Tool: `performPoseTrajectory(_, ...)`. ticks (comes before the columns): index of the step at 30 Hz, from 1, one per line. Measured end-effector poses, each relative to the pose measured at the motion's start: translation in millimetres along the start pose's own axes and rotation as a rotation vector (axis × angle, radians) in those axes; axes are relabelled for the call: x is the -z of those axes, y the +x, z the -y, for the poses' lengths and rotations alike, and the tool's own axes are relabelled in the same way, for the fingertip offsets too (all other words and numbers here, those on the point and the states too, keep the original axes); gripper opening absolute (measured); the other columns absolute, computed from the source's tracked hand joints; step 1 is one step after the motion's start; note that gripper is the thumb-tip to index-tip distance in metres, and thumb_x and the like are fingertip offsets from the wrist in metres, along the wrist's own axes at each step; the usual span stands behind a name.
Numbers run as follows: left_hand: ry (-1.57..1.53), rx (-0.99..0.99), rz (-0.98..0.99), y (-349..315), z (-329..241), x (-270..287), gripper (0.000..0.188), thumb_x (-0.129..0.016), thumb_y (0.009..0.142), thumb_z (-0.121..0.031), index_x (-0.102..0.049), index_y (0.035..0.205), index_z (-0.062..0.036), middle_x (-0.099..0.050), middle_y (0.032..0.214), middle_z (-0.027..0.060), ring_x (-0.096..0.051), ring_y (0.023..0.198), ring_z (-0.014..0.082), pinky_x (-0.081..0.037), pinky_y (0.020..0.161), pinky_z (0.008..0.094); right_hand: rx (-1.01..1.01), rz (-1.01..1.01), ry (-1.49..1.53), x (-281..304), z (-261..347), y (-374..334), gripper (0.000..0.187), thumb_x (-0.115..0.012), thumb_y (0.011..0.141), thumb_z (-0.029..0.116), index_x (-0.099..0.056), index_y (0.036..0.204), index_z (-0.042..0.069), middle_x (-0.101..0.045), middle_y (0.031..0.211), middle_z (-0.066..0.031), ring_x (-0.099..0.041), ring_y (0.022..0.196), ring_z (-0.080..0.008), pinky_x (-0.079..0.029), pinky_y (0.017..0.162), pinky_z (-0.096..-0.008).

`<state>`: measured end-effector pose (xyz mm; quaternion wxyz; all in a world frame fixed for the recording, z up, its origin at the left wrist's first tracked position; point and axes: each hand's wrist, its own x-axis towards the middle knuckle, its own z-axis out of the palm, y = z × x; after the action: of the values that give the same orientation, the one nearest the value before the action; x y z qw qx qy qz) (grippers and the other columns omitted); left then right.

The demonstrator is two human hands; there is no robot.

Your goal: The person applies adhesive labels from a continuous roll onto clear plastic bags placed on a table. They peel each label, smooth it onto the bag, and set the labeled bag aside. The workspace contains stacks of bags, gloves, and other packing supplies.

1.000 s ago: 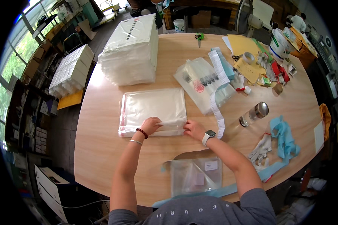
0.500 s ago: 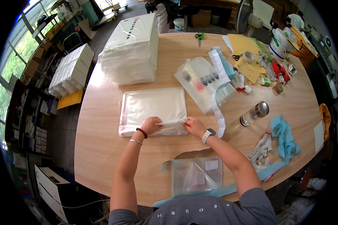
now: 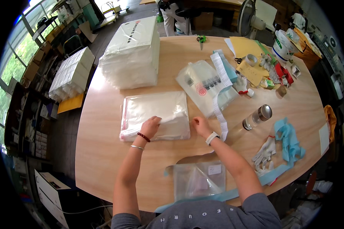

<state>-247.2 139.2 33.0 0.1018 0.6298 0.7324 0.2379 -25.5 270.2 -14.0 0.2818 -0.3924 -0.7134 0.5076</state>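
The stack of clear plastic bags (image 3: 156, 103) lies flat in the middle of the table (image 3: 103, 152), directly at twelve o'clock from the wearer. The left hand (image 3: 151, 126) rests on its near half, toward six o'clock, palm down with fingers bent against the film; whether they pinch a layer or merely press, I cannot tell. The right hand (image 3: 201, 126) stands just off the stack's edge, a little past three o'clock, its fingers curled in; I cannot tell whether they grip any film.

Handling the film well probably comes down to two different jobs. The left hand should bear down lightly with flat fingertips, so the lower layers stay square without dragging the top one into creases. The right is best placed to work at the corner near four o'clock, taking only a single layer between thumb and forefinger and rolling it gently, since thin film likely clings to its neighbour. Lift low and slowly; a sharp tug could skew the pile. Keep the right elbow clear of the labelled clear bag (image 3: 185, 189) at five o'clock, and the wrist off the label strip (image 3: 221, 70) at two o'clock.
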Motion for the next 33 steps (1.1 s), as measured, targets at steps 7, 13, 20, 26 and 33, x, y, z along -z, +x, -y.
performPoseTrajectory(7,-0.208,0.055,-0.528,2.6,15.5,68.8,0.02,-0.048,0.074,0.004,-0.052,0.094,0.0005,-0.054,0.083,0.0154,-0.053,0.076,0.0321,-0.043,0.067,0.034,-0.33,0.263,-0.578,-34.2,23.1,43.3,0.038,-0.063,0.069,0.03,-0.059,0.083,-0.005,-0.061,0.08,-0.0182,-0.06,0.073,-0.0263,-0.047,0.065,-0.032)
performPoseTrajectory(13,-0.182,0.042,-0.655,-23.2,25.4,76.1,0.023,-0.046,0.071,0.006,-0.052,0.093,-0.0004,-0.054,0.084,0.0162,-0.052,0.076,0.034,-0.043,0.065,0.0359,-0.323,0.205,-0.626,-47.5,37.3,43.9,0.039,-0.064,0.067,0.032,-0.061,0.087,-0.001,-0.06,0.089,-0.0217,-0.058,0.085,-0.032,-0.046,0.074,-0.0366)
performPoseTrajectory(20,-0.207,0.051,-0.705,-31.5,28.6,74.6,0.023,-0.046,0.072,0.005,-0.053,0.092,-0.0005,-0.055,0.086,0.0167,-0.053,0.079,0.034,-0.043,0.066,0.036,-0.592,0.12,-0.031,-64.2,-6.1,55.2,0.042,-0.064,0.07,0.026,-0.056,0.096,-0.006,-0.059,0.094,-0.0179,-0.057,0.083,-0.0256,-0.047,0.069,-0.0325)
performPoseTrajectory(26,-0.278,0.072,-0.848,-58.5,36.4,91.0,0.023,-0.044,0.072,0.006,-0.053,0.092,0.0002,-0.056,0.087,0.016,-0.053,0.08,0.0327,-0.043,0.069,0.0347,-0.454,0.051,-0.316,-77.6,4.2,56.7,0.05,-0.065,0.068,0.028,-0.054,0.104,-0.004,-0.054,0.107,-0.0215,-0.051,0.1,-0.0312,-0.042,0.082,-0.0327)
performPoseTrajectory(33,-0.281,0.093,-0.849,-71.1,35.9,83.8,0.023,-0.045,0.073,0.007,-0.053,0.092,0.0,-0.056,0.086,0.0156,-0.054,0.08,0.0311,-0.044,0.069,0.0331,-0.715,0.239,0.307,-67.4,48.2,49.6,0.042,-0.061,0.075,0.026,-0.05,0.104,-0.001,-0.057,0.096,-0.0131,-0.056,0.085,-0.0247,-0.047,0.073,-0.0353)
